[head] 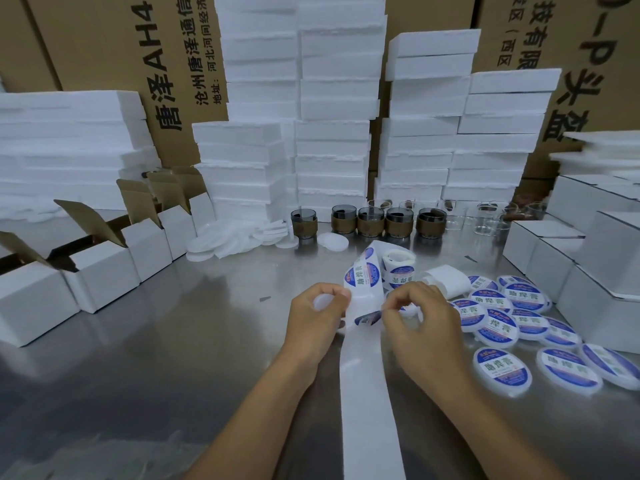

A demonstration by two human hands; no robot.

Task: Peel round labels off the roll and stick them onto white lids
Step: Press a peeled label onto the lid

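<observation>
The label (369,317) is curling off the backing strip (363,393) just between the hands, near the middle of the bench (173,341). The right hand (420,323) pinches its lifted edge with fingertips, probably so little of the glue gets touched. The left hand (317,322) curls round a blank lid (322,301) and seems to pin the strip beside it, which keeps the lid close to where the label comes free. The spent strip trails toward the near edge, out of the way. The roll (398,268) stands just beyond the hands, feeding the strip up and over. Labelled lids (519,306) lie in a loose spread to the right, within easy drop of the right hand. Blank lids (235,237) are heaped far left, by the open boxes (104,271). The task looks well under way, with more lids to do.
</observation>
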